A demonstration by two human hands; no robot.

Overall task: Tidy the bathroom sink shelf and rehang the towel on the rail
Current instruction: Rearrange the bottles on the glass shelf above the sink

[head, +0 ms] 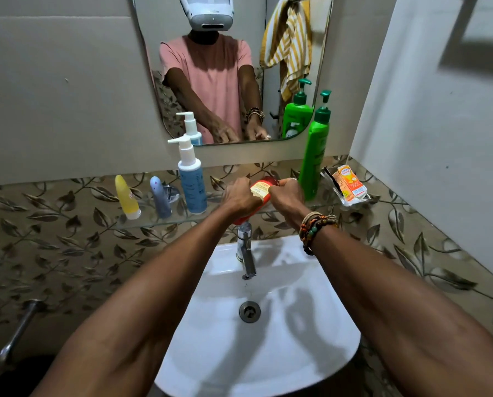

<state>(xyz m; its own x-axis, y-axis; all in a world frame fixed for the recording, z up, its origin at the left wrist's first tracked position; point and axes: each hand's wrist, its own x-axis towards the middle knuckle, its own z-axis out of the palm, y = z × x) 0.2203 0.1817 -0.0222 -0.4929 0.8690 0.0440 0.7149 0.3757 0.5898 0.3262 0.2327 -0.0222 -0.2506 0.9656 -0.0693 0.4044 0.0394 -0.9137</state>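
Both my hands grip a red bottle with a yellow label, held tilted just above the glass shelf over the tap. My left hand wraps its lower part and my right hand holds its upper part. On the shelf stand a yellow tube, a grey-blue tube, a white and blue pump bottle, a tall green pump bottle and an orange soap box at the right end. A yellow-striped towel shows only in the mirror, bunched over a rail.
A white basin with a chrome tap lies below the shelf. The mirror hangs above it. A white wall stands close on the right, and a chrome pipe sticks out at the lower left.
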